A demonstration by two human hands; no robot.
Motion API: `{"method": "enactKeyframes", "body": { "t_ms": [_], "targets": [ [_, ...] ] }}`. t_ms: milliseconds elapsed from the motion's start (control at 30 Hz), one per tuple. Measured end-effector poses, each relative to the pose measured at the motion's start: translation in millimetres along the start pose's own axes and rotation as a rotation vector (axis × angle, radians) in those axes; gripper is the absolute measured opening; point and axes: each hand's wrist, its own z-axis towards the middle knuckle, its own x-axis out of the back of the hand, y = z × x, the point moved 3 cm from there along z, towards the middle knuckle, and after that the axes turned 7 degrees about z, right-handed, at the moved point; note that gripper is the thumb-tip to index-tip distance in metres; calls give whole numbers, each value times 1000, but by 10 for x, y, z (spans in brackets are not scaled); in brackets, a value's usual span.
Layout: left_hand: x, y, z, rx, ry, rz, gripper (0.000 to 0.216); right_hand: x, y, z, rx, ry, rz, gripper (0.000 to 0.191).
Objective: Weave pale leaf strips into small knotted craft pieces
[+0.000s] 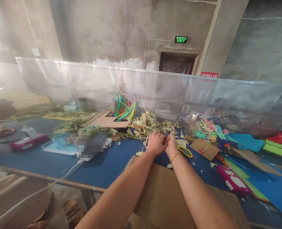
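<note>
My left hand (156, 143) and my right hand (171, 144) meet over the blue table (126, 159), their curled fingers close together. Whatever they may hold is hidden behind the fingers. A gold bracelet (174, 156) circles my right wrist. Just right of that wrist lies a yellow loop (187, 152), which looks like a scissors handle. Beyond my hands spreads a heap of pale, dry leaf-like strips (150, 122), with small scraps scattered around it. Under my forearms is brown cardboard (162, 187).
Colourful thin sticks (123, 105) stand behind a cardboard piece (105, 121). A glass jar (194, 123), pink-and-teal flowers (211, 128) and a magenta device (234, 179) are on the right. A white cable (45, 188) crosses the left edge. Perforated metal panels (145, 82) back the table.
</note>
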Motion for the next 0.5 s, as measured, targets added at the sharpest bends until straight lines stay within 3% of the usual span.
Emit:
{"method": "enactKeyframes", "body": {
  "t_ms": [333, 500],
  "targets": [
    [38, 25, -1, 52, 47, 20, 30, -66, 39, -33, -32, -90, 15, 40],
    [46, 11, -11, 48, 39, -8, 29, -44, 17, -58, -15, -81, 23, 46]
  ]
}}
